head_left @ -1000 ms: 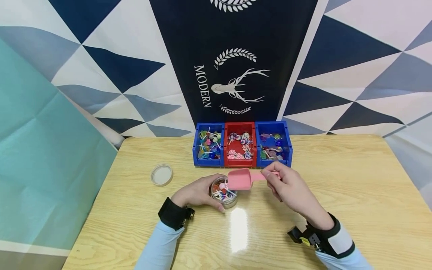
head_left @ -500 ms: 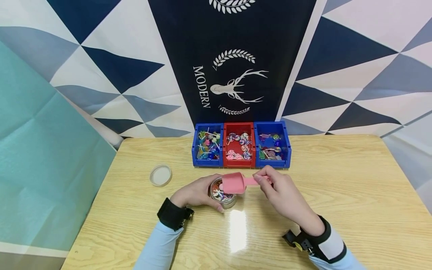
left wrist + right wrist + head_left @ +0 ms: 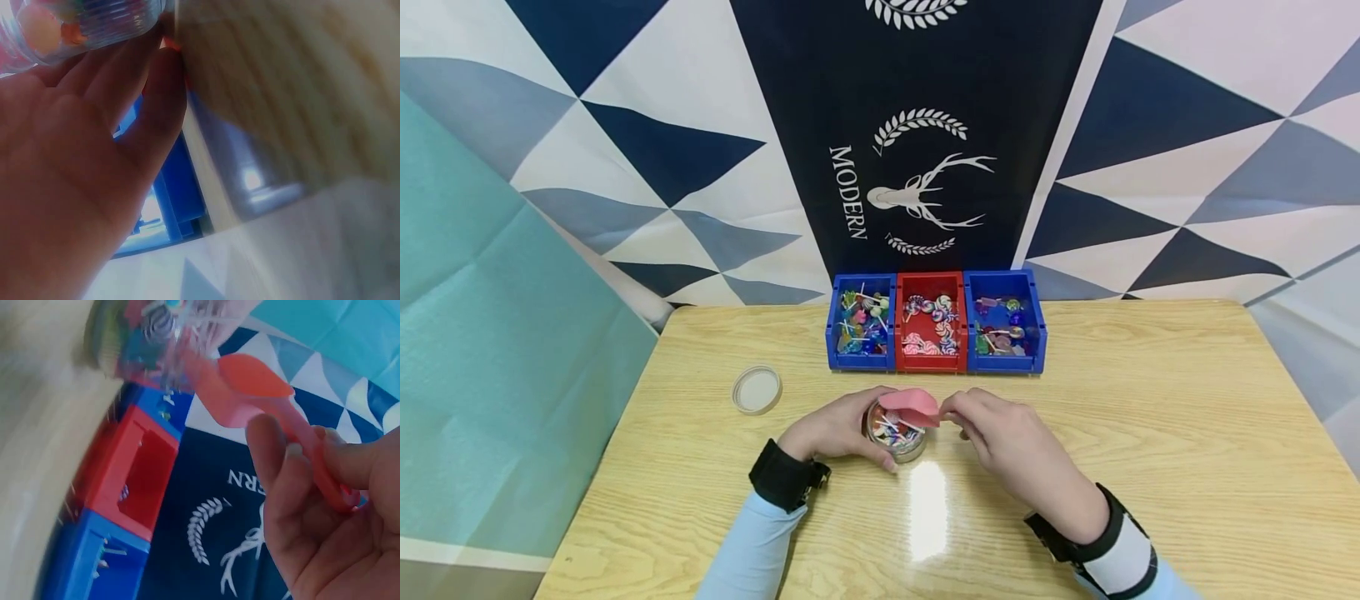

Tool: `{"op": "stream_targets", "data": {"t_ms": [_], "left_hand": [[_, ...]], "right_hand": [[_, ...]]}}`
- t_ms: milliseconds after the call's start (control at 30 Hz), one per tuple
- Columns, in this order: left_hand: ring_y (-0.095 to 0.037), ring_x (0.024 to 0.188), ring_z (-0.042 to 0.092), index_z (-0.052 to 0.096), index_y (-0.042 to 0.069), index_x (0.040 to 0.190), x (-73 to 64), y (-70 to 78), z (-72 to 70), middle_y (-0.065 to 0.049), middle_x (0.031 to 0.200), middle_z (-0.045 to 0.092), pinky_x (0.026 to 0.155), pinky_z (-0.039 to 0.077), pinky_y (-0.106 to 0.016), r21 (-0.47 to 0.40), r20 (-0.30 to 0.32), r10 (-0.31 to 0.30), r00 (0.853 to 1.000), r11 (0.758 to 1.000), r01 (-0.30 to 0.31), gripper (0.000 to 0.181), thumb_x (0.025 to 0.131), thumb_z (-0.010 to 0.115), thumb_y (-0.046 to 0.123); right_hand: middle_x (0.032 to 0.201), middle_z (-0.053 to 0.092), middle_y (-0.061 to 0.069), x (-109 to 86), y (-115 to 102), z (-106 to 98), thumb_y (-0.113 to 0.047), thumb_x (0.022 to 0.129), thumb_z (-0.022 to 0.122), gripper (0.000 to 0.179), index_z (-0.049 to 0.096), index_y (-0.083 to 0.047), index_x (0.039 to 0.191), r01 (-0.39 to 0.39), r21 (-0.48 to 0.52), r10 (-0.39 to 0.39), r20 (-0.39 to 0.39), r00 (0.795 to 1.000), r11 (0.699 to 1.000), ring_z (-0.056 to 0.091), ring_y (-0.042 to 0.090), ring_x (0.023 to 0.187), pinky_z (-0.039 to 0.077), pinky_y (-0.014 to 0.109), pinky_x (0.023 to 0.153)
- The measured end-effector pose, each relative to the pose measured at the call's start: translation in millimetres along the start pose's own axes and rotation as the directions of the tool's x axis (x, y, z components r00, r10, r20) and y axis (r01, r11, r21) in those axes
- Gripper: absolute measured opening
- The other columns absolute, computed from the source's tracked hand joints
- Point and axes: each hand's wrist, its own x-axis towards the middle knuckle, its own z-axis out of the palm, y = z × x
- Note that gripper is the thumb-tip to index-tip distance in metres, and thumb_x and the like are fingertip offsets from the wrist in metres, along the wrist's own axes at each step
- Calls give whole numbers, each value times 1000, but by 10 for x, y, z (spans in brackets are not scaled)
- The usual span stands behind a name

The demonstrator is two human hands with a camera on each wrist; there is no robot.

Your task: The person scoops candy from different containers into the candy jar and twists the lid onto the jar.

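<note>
A clear jar [image 3: 907, 452] filled with small lollipops stands on the table, with my left hand [image 3: 837, 427] gripping its side, thumb in front and fingers behind. In the left wrist view, fingers lie along the ribbed jar [image 3: 125, 24]. My right hand [image 3: 1011, 437] pinches the handle of a pink scoop [image 3: 912, 402], which is turned on its side over the far right part of the jar's mouth. From the right wrist, the scoop [image 3: 228, 403] appears with its lip right at the jar's rim, its handle between thumb and fingers. The handle is mostly hidden in the head view.
Behind the jar sit a blue bin [image 3: 862, 362], a red bin [image 3: 931, 363] and another blue bin [image 3: 1006, 364], joined in a row and holding small lollipops and candies. A round lid [image 3: 757, 390] lies on the wooden table [image 3: 1150, 400] to the left.
My right hand has moved left and slightly down. The scoop has gone from beside the jar to over its mouth and has tipped onto its side. My left hand keeps its hold.
</note>
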Motion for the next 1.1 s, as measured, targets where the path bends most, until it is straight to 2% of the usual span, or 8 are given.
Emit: {"op": "stream_targets", "data": {"t_ms": [100, 167, 267, 333, 367, 667, 967, 1100], "left_hand": [[-10, 118, 54, 47, 25, 140, 0, 1, -3, 12, 129, 58, 108, 40, -35, -7, 3, 4, 1000, 1000, -4, 81, 72, 91, 26], [-10, 117, 54, 47, 25, 140, -7, 5, -5, 12, 128, 58, 107, 41, -35, 12, -2, 5, 1000, 1000, -5, 81, 72, 91, 27], [-10, 115, 54, 48, 24, 140, -15, 6, -4, 11, 126, 59, 105, 42, -36, 37, -6, 8, 1000, 999, -8, 81, 72, 92, 27], [-10, 114, 54, 48, 24, 139, -19, 9, 0, 11, 124, 59, 104, 43, -35, 50, -10, 0, 1000, 999, 1, 80, 72, 92, 28], [-9, 114, 54, 48, 24, 139, -20, 11, 3, 12, 124, 59, 104, 42, -34, 51, -12, -4, 1000, 999, 4, 80, 72, 92, 28], [-9, 126, 48, 37, 25, 150, 8, -4, 3, 8, 139, 51, 110, 38, -33, 30, 2, 30, 1000, 999, -30, 95, 72, 92, 25], [-9, 120, 52, 45, 24, 143, 6, 3, 1, 10, 131, 56, 106, 41, -30, 6, -3, 31, 1000, 1000, -31, 86, 72, 92, 23], [-9, 117, 53, 47, 22, 140, -1, 2, 6, 10, 127, 57, 105, 42, -30, 20, -11, 20, 1000, 1000, -19, 82, 72, 92, 25]], "right_hand": [[90, 65, -11, 7, 20, 38, -2, 95, 65, 17, 67, -18, 103, 4, 85, -7, 35, 999, 996, 56, 0, 72, 53, 24, 64], [87, 67, -13, 18, 45, 49, -2, 98, 60, 16, 67, -16, 102, -42, 194, 28, 73, 997, 980, 58, 0, 71, 53, 24, 63], [84, 70, -12, 37, 93, 51, -2, 102, 54, 16, 65, -14, 100, -151, 362, 108, 137, 985, 920, 65, 7, 71, 56, 28, 63], [85, 72, -10, 43, 123, 50, -3, 103, 53, 16, 64, -13, 100, -202, 424, 145, 163, 976, 883, 67, 13, 71, 58, 31, 65], [86, 72, -9, 44, 133, 50, -3, 103, 52, 15, 64, -13, 99, -212, 436, 155, 164, 974, 875, 67, 14, 71, 58, 31, 65], [86, 72, -9, 35, 175, -67, -2, 101, 55, 14, 65, -13, 102, -176, 383, 173, 42, 984, 907, 64, 9, 71, 55, 27, 61], [75, 67, -13, 3, 152, -244, -5, 102, 55, 13, 64, -13, 99, -198, 365, 197, 40, 980, 910, 61, 10, 67, 52, 26, 58], [75, 65, -14, -1, 123, -191, -3, 101, 57, 15, 65, -15, 98, -169, 317, 161, 50, 986, 933, 61, 9, 68, 49, 25, 56]]}}
